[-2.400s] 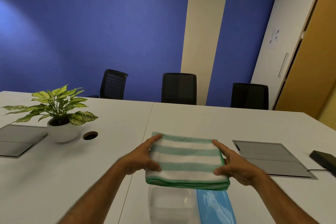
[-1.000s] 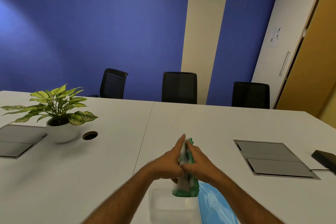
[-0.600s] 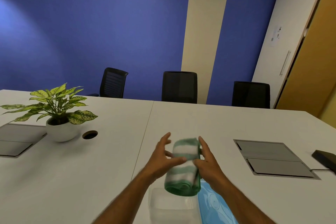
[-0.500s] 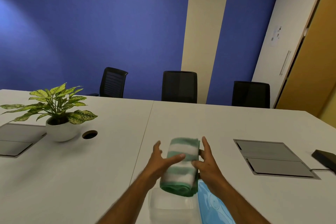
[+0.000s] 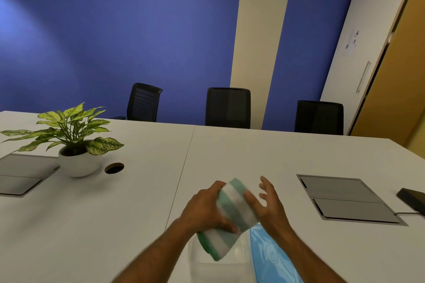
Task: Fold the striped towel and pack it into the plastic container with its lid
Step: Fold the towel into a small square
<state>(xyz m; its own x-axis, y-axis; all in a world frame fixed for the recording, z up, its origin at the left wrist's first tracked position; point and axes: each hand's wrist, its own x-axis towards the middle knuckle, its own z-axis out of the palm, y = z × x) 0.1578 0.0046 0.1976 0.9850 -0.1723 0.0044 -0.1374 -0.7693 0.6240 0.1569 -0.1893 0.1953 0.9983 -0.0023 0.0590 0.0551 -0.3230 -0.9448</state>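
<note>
The green and white striped towel is folded into a thick narrow bundle, tilted with its lower end over the clear plastic container at the bottom edge. My left hand grips the bundle from the left, thumb under it. My right hand rests against its right side with the fingers spread, thumb on top of the cloth. The blue lid lies flat on the table just right of the container, partly under my right wrist.
A potted plant in a white bowl stands at the left beside a round cable hole. Grey flush panels are set into the white table at right and left. A black device lies at the far right. Three black chairs stand behind.
The flat folded towel was doubled into a narrow bundle. Since half a second ago it has tilted, its lower end dipping toward the container, and my right fingers have spread apart.
</note>
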